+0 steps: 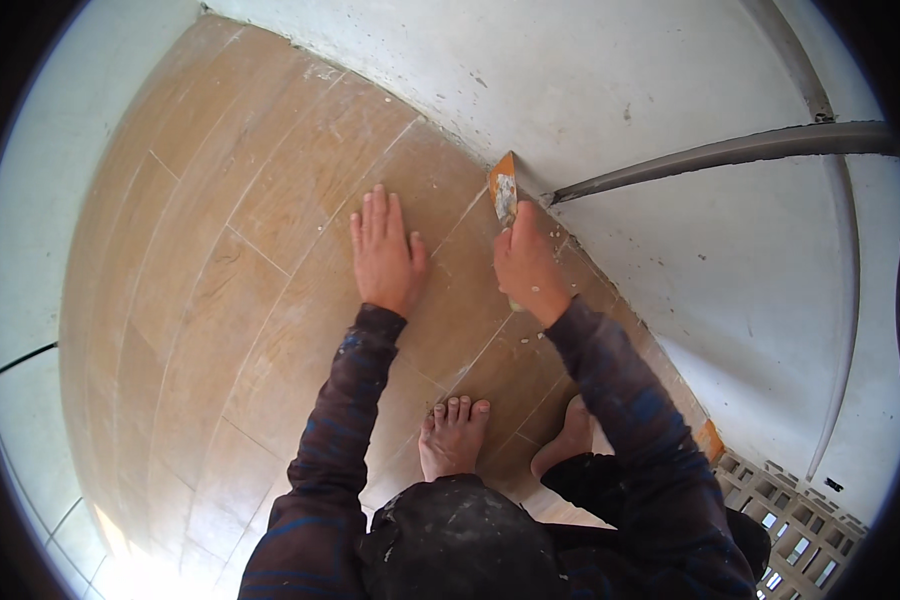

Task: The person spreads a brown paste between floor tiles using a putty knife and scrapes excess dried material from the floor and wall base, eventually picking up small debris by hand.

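Observation:
My left hand [388, 258] lies flat on the wood-look tiled floor [200, 300], palm down with fingers stretched out. To its right, my right hand [530, 262] grips the handle of a scraper [502, 188], whose flat blade is orange-tinted with white smears. The blade is at the foot of the white wall [650, 80], where it meets the floor. A few small pale flecks lie on the tiles near my right hand. My bare feet show below my hands.
Dark grey channels or pipes [690, 154] run across and down the right wall. A light-coloured slatted grate or block screen [790, 530] stands at the lower right. A pale tiled wall [30, 220] bounds the floor on the left.

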A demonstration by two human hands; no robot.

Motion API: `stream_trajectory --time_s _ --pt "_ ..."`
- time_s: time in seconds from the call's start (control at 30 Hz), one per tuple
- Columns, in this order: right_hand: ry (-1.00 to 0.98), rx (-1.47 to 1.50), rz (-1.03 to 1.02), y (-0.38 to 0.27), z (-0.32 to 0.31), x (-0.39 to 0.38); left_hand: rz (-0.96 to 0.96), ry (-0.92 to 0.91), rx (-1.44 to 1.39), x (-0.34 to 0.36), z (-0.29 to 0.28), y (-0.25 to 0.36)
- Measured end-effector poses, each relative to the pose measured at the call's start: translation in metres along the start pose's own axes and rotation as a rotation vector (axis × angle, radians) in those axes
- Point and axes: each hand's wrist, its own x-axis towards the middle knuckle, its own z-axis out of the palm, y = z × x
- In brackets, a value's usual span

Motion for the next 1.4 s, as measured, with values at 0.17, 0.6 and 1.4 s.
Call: stream_trajectory --time_s 0.17,0.6,1.4 --pt "0.016 0.465 0.339 -0.016 0.076 -0.013 -0.095 0.017 0.135 -0.045 -0.065 -0.091" --pt "0.298 0.377 0.182 -0.069 0.126 -0.033 -0.314 0.110 0.291 -0.199 -0.158 -0.207" --pt "0.432 0.545 0.149 -0.063 0.142 -0.019 -0.207 -0.014 0.314 -0.155 -0.116 -0.170"
